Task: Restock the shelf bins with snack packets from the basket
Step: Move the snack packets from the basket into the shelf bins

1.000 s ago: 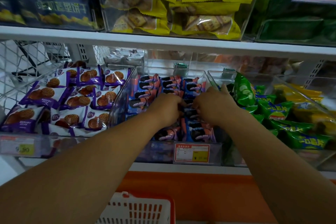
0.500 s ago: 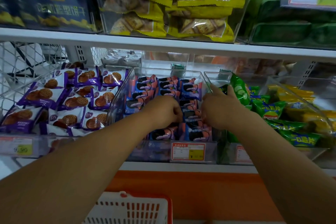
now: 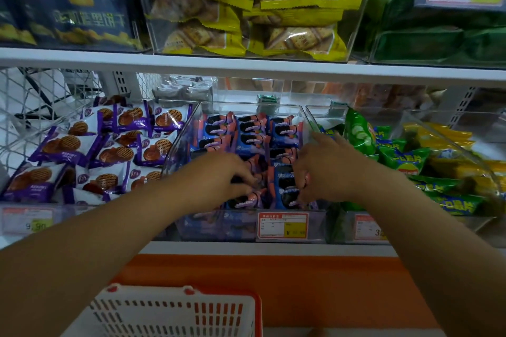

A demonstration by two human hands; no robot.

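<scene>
White plastic with a red rim, the basket (image 3: 175, 309) sits lowest and nearest, under the forearms. Its inside is out of view, so I cannot tell how many packets remain. It looks easy to knock with an elbow when an arm draws back. Beyond it and the orange ledge (image 3: 301, 276), the middle bin (image 3: 306, 117) of clear plastic holds the blue packets (image 3: 254, 128), the task's goods, standing in rows. Both hands are down in its front rows. The left hand (image 3: 219, 175) has its fingers curled over a packet and seems to pinch it. The right hand (image 3: 323, 172) grips another between curled fingers, with its forefinger stretched toward the bin's right wall. The front rows look crowded and skewed, so pressing more in could crush the biscuits or tip a packet over the low front edge, past the price label (image 3: 283, 225), onto the ledge. Slick wrappers may also slide flat and topple the upright rows behind. The right wrist lies just beside the green packets (image 3: 405, 156), so a careless pull could drag one across the wall. The purple packets (image 3: 109, 150) on the left lie loose and heaped near the shared wall, where a stray blue one could land in the wrong bin.
</scene>
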